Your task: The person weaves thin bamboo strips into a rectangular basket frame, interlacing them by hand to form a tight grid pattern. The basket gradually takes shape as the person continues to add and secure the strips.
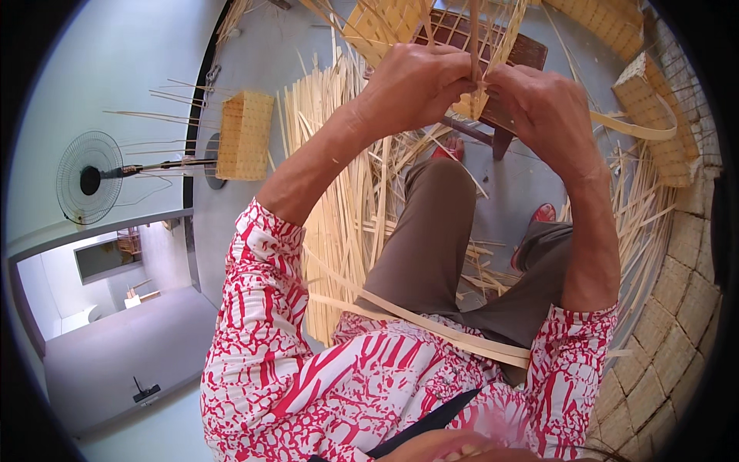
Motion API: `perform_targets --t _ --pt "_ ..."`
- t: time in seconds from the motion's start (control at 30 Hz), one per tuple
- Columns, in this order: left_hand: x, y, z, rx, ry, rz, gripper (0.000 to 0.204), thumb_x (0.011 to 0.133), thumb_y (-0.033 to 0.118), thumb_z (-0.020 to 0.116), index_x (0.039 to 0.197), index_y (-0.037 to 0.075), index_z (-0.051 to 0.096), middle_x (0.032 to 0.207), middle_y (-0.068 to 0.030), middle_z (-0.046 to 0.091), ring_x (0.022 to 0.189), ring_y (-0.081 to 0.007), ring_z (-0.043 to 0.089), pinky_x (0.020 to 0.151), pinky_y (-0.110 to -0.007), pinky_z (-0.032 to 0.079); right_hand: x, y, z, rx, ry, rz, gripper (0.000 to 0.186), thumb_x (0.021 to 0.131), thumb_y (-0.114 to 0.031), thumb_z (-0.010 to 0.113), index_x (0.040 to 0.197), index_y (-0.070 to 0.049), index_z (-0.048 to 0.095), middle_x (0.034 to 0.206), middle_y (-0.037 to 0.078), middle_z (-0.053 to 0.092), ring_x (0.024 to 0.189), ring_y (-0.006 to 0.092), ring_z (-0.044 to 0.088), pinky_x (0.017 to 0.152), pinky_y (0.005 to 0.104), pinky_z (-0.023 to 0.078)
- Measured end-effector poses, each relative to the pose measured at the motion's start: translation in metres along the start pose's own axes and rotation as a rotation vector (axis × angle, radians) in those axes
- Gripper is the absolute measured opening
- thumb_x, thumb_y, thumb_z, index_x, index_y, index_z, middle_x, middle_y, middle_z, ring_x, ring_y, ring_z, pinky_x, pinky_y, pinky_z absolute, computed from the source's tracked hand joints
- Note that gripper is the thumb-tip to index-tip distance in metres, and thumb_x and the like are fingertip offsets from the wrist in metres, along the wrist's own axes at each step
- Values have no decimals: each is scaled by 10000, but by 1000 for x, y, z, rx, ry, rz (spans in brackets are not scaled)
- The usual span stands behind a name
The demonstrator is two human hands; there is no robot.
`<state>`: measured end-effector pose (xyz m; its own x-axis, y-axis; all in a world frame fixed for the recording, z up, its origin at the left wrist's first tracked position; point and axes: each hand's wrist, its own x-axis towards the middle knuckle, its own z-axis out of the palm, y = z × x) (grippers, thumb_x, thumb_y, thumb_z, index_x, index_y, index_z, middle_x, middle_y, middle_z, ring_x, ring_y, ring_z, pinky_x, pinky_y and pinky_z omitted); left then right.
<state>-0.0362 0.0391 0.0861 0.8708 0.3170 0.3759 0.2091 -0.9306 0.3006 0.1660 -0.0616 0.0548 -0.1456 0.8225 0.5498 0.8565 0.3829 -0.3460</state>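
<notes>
My left hand point(416, 86) and my right hand point(548, 115) are close together at the top of the view. The fingers of both are pinched on thin bamboo strips point(475, 46) that stand up between them. These strips belong to a partly woven yellow bamboo basket point(369, 27) with loose ends sticking out. It rests on a dark brown wooden stool point(531, 54), partly hidden by my hands. Beside my right wrist a wider bamboo strip point(639, 127) curls out to the right. Two long bamboo strips point(454, 339) lie across my lap.
A thick pile of split bamboo strips point(331, 169) covers the floor by my left leg, with more strips point(639, 208) at the right. A woven box point(245, 135) and a standing fan point(88, 181) are on the left. Stacked woven boxes point(677, 308) line the right side.
</notes>
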Motion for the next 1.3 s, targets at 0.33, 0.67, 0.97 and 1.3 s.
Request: perform_targets --t 0.33,0.67,0.97,1.3 --pt "-24 12 -6 -129 -64 124 81 845 49 748 919 39 717 876 -92 733 729 -279 711 628 -347 553 2 12 4 0 73 -181 455 837 -535 673 776 -93 584 716 93 635 742 341 655 676 454 495" --pt "-30 10 -13 -156 -93 -10 188 871 126 761 1031 69 680 1064 -69 710 868 -295 706 727 -367 557 15 6 3 27 -10 -221 457 846 -517 678 750 -77 603 708 118 636 747 365 653 686 467 499" --pt "-35 7 -4 -197 203 -265 120 850 107 807 915 40 731 904 -82 715 690 -169 684 651 -308 544 34 -9 15 -1 55 -149 274 871 -336 719 790 -101 601 726 77 670 765 303 681 828 427 473" --pt "-52 -31 27 -329 557 -468 72 887 63 773 946 24 778 877 -58 723 771 -119 668 660 -281 527 -2 19 51 629 101 539 218 988 -59 542 1172 -47 659 1083 96 716 887 209 710 760 330 565"
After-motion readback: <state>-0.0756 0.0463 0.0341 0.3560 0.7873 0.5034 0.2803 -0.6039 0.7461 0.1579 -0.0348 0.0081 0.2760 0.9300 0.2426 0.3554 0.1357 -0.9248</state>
